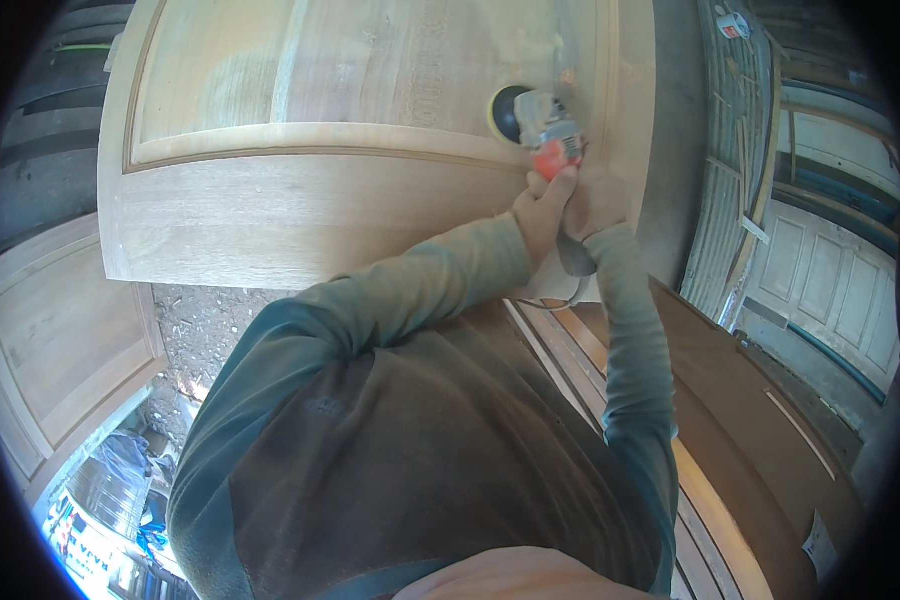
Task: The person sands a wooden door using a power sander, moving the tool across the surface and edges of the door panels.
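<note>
Head view: on the wooden door (300, 205), the sander (550, 140) is clamped by left hand (543, 208) and right hand (598, 207); judged heavy, rigid, best gripped along its body

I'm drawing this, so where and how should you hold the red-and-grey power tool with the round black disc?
Probably round the long body of the red-and-grey power tool, from the person's side: it points back toward them, and the round black disc with a yellow rim sits at the far end, best left untouched.
</note>
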Available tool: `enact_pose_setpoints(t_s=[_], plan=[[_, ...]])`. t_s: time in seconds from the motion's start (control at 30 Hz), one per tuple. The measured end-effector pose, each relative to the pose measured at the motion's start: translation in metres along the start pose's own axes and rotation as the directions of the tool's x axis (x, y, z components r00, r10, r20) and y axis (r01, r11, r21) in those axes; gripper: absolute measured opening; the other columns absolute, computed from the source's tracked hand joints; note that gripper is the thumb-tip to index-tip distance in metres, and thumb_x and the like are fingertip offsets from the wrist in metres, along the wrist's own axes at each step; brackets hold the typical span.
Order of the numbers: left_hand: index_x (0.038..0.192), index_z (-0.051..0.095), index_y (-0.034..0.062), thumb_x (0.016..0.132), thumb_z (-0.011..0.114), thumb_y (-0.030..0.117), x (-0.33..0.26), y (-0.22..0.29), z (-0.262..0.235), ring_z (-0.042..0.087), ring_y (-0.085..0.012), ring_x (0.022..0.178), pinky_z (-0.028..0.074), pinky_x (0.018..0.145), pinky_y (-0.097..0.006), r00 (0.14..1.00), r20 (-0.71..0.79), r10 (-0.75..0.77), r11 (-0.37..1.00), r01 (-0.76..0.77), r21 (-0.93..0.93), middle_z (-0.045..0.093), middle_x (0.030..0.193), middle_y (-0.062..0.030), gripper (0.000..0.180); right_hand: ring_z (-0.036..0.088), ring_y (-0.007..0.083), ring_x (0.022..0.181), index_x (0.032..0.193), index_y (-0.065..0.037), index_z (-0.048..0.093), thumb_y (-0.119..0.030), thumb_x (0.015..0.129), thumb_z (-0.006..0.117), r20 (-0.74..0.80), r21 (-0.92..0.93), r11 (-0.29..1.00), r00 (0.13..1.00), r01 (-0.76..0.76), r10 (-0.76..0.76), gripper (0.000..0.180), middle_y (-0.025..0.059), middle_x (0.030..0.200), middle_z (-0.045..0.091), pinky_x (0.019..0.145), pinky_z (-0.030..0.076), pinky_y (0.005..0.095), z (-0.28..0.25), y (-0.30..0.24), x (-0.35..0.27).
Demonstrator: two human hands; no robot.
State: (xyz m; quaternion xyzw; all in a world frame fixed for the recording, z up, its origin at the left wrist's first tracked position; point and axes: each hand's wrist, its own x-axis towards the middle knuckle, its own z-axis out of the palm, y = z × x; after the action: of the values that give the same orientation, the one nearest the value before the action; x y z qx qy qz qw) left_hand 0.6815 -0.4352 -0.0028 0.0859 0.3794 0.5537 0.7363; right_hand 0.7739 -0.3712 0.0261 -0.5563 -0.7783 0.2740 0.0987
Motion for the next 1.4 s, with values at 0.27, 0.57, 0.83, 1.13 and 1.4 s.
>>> enact_pose_setpoints(t_s=[0.27,0.57,0.83,1.13,1.4], plan=[[0.14,0.053,0.0019,0.096,0.062,0.052,0.018,-0.006,0.006,0.063,-0.017,0.11,0.048,0.096,-0.033,1.0,0.029,0.004,0.999,-0.003,-0.04,0.065,0.123,-0.0095,0.067,0.067,0.0359,0.104,0.122,-0.002,0.058,-0.023,0.09,0.067,0.005,-0.047,0.987,0.988,0.152,-0.152,0.039,0.0179,0.116,0.068,0.086,0.053,0.0418,-0.013,0.008,0.012],[0.141,0.051,0.0018,0.098,0.063,0.045,0.058,-0.038,0.024,0.058,-0.0194,0.119,0.044,0.102,-0.034,0.98,0.199,-0.025,0.994,0.046,-0.098,0.061,0.13,-0.0087,0.063,0.066,0.0302,0.102,0.125,-0.004,0.057,-0.026,0.086,0.073,0.054,-0.017,0.994,0.993,-0.105,0.106,0.048,0.0187,0.117,0.065,0.084,0.054,0.039,-0.05,0.012,0.016],[0.152,0.042,0.0052,0.104,0.056,0.035,0.051,-0.042,0.017,0.048,-0.017,0.134,0.037,0.112,-0.033,0.953,0.236,-0.189,0.975,0.211,-0.068,0.05,0.148,-0.0066,0.058,0.062,0.0231,0.104,0.117,-0.002,0.059,-0.017,0.075,0.081,0.123,0.072,0.919,0.918,-0.388,0.378,0.049,0.0135,0.116,0.063,0.079,0.053,0.0389,-0.057,-0.024,0.005],[0.135,0.052,0.0071,0.097,0.065,0.041,0.077,-0.002,0.038,0.062,-0.0216,0.118,0.05,0.101,-0.039,0.956,0.265,-0.13,0.96,0.189,-0.209,0.062,0.129,-0.0092,0.053,0.069,0.0199,0.086,0.114,0.002,0.064,-0.027,0.081,0.082,0.001,-0.119,0.963,0.97,-0.243,0.245,0.048,0.0118,0.096,0.073,0.077,0.055,0.0395,-0.053,0.036,0.05],[0.135,0.056,0.0038,0.095,0.065,0.048,0.061,-0.046,0.035,0.06,-0.019,0.119,0.049,0.098,-0.036,0.987,0.156,0.043,0.991,-0.023,-0.13,0.061,0.129,-0.0116,0.06,0.067,0.0329,0.107,0.127,-0.001,0.059,-0.031,0.078,0.08,0.056,0.233,0.971,0.997,-0.057,0.045,0.061,0.0173,0.116,0.069,0.089,0.054,0.0392,-0.036,0.069,0.024]])
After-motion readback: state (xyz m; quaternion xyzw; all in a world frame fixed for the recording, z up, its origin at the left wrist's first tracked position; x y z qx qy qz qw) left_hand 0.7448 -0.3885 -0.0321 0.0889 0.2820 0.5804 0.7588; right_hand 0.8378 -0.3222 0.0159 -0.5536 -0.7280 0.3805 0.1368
